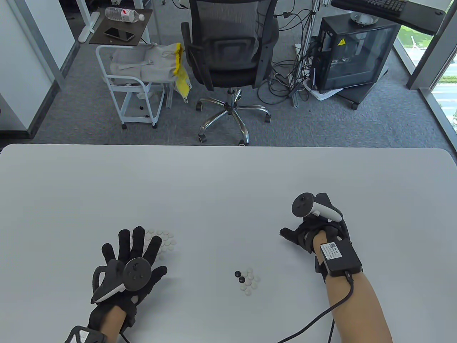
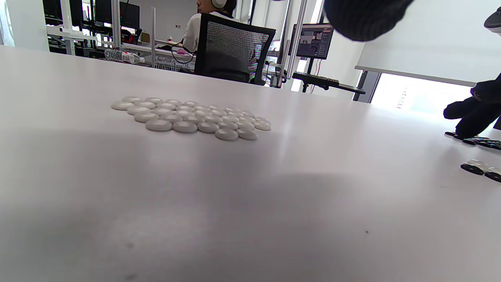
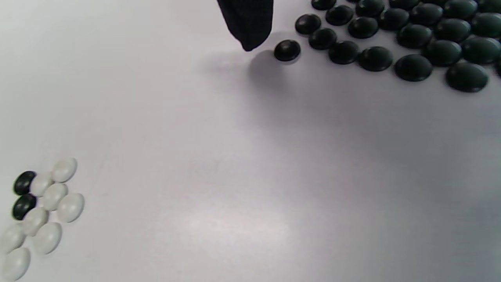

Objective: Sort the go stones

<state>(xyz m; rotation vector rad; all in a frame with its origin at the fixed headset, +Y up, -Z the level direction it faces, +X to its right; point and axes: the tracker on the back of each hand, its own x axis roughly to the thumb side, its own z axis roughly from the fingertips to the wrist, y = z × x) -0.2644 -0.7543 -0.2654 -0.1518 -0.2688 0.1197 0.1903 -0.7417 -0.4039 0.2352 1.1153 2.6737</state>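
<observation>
My left hand point(image 1: 134, 250) lies with fingers spread and holds nothing, partly over a flat patch of white stones point(image 1: 166, 241), which also shows in the left wrist view point(image 2: 188, 119). My right hand point(image 1: 296, 234) is at the right with fingers hanging down over a patch of black stones point(image 3: 411, 39). One fingertip point(image 3: 248, 27) hovers just left of a single black stone point(image 3: 287, 50) at the patch's edge, not touching it. A small mixed cluster point(image 1: 247, 279) of two black and several white stones lies between the hands; it also shows in the right wrist view point(image 3: 39, 207).
The white table point(image 1: 228, 185) is bare beyond the stones. An office chair point(image 1: 228, 53), a white cart point(image 1: 135, 82) and a computer case point(image 1: 353, 53) stand on the floor behind the table's far edge.
</observation>
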